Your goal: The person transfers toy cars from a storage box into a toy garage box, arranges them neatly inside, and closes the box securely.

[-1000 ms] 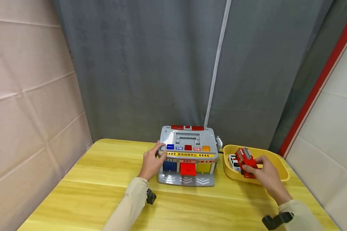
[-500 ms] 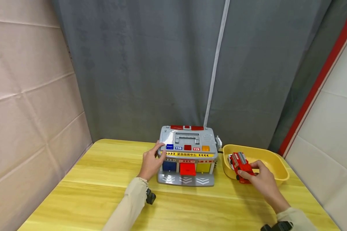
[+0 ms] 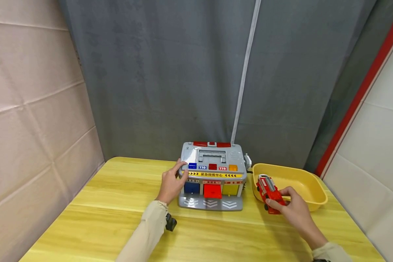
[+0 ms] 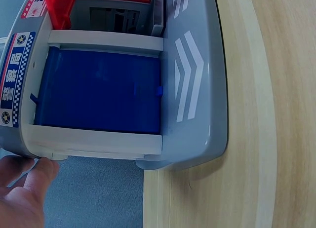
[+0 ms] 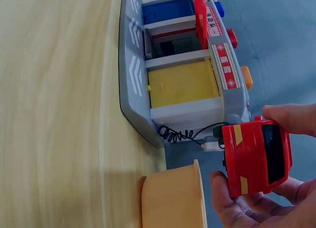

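Observation:
My left hand (image 3: pixel 171 184) holds the left corner of a grey toy rescue station (image 3: pixel 213 157), thumb in front and fingers at the roof's edge. In the left wrist view those fingertips (image 4: pixel 43 169) meet the corner beside the blue door (image 4: pixel 98 90). The middle red door (image 3: pixel 213 191) is lifted; the yellow door (image 5: pixel 185 87) is down. My right hand (image 3: pixel 296 209) grips a red toy fire truck (image 3: pixel 271 194) between thumb and fingers, over the front left rim of a yellow bin (image 3: pixel 301 178). In the right wrist view the truck's windscreen end faces the camera.
The bin stands close to the station's right side. A coiled black cord (image 5: pixel 175 134) and a white piece (image 5: pixel 212 146) hang there. Wooden tabletop (image 3: pixel 118 203) spreads in front and left. A grey curtain (image 3: pixel 167 80) closes the back, with pale panels on both sides.
My right hand has brought the fire truck toward me and slightly left, from over the bin to its front rim. The white toy car behind it is now mostly hidden. The left hand stays put.

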The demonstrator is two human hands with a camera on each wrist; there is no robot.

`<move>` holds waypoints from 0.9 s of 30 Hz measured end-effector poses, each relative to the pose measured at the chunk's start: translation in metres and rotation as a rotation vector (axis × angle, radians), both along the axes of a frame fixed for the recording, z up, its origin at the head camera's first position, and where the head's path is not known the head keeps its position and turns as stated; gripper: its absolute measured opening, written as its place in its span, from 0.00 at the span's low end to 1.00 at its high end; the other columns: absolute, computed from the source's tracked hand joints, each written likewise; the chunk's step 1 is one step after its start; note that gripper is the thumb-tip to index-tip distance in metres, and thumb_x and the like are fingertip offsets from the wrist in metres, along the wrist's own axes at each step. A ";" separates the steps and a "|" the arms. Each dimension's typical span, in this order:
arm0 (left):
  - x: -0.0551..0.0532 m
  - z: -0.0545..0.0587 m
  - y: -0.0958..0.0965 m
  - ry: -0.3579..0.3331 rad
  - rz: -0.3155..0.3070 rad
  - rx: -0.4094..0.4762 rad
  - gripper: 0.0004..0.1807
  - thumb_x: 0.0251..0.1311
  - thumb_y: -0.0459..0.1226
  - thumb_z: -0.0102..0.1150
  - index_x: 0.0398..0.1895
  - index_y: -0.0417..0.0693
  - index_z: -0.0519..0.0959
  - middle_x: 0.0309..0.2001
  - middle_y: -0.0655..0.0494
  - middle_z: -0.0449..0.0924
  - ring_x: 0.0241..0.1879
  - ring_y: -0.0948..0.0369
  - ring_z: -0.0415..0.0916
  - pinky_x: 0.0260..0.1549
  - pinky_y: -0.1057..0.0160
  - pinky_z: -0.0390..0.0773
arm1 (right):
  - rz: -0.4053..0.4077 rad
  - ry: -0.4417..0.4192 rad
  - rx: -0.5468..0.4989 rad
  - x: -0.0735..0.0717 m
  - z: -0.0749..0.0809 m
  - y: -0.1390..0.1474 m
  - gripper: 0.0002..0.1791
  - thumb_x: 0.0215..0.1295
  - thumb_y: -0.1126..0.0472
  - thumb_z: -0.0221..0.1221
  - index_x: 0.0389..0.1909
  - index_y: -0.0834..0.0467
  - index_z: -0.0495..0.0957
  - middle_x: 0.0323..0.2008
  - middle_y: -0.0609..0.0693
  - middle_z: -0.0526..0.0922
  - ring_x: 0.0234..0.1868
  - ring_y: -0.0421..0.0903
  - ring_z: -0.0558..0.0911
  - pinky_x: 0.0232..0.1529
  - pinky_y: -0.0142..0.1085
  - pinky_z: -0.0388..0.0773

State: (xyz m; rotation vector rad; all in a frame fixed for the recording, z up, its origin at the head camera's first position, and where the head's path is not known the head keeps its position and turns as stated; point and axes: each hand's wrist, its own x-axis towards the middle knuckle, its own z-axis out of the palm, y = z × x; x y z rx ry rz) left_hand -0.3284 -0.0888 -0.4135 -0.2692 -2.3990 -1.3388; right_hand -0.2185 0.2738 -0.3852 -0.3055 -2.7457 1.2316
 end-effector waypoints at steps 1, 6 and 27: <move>0.000 0.000 0.000 0.001 -0.002 0.003 0.17 0.67 0.45 0.59 0.57 0.53 0.82 0.73 0.44 0.66 0.67 0.47 0.74 0.63 0.51 0.77 | -0.001 -0.003 0.002 0.001 0.000 -0.001 0.33 0.59 0.47 0.70 0.52 0.66 0.68 0.53 0.70 0.80 0.40 0.48 0.85 0.30 0.31 0.76; 0.000 0.000 0.000 0.001 -0.006 0.011 0.17 0.67 0.45 0.59 0.56 0.53 0.82 0.73 0.44 0.66 0.68 0.48 0.73 0.64 0.51 0.77 | 0.004 -0.011 -0.011 0.005 -0.003 -0.005 0.33 0.58 0.49 0.71 0.52 0.66 0.67 0.52 0.69 0.81 0.39 0.47 0.84 0.29 0.31 0.76; 0.000 -0.001 -0.001 0.011 -0.004 0.012 0.17 0.67 0.45 0.59 0.56 0.53 0.82 0.73 0.44 0.67 0.66 0.48 0.75 0.63 0.50 0.78 | 0.028 -0.047 -0.041 0.015 -0.011 -0.018 0.34 0.54 0.51 0.74 0.52 0.65 0.68 0.52 0.67 0.80 0.40 0.47 0.82 0.30 0.31 0.79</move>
